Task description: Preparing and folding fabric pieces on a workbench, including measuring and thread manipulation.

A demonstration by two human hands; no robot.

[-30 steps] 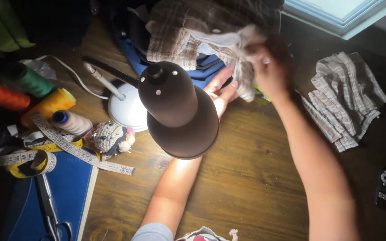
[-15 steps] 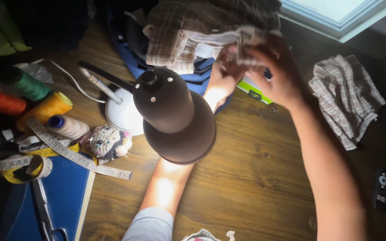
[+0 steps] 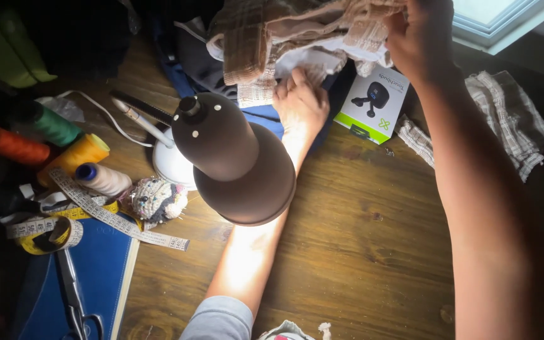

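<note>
My left hand [image 3: 300, 104] reaches under the brown desk lamp shade [image 3: 237, 164] and grips the lower edge of a bundle of plaid and white fabric [image 3: 272, 44] at the back of the wooden table [image 3: 373, 252]. My right hand [image 3: 420, 38] holds the upper right part of the same bundle, lifted off the table. A small white and green box [image 3: 373, 104] lies just below the fabric, between my two hands.
Thread cones in orange [image 3: 11, 145], green [image 3: 51, 123], yellow [image 3: 77, 157] and white [image 3: 102, 179] lie at the left with a measuring tape [image 3: 105, 217], a pincushion [image 3: 157, 200], scissors [image 3: 73, 299] and a blue book [image 3: 92, 271]. A plaid cloth piece [image 3: 508, 119] lies at the right.
Both hands have raised the fabric bundle up and away, which uncovered the white and green box. The view has shifted closer toward the table.
</note>
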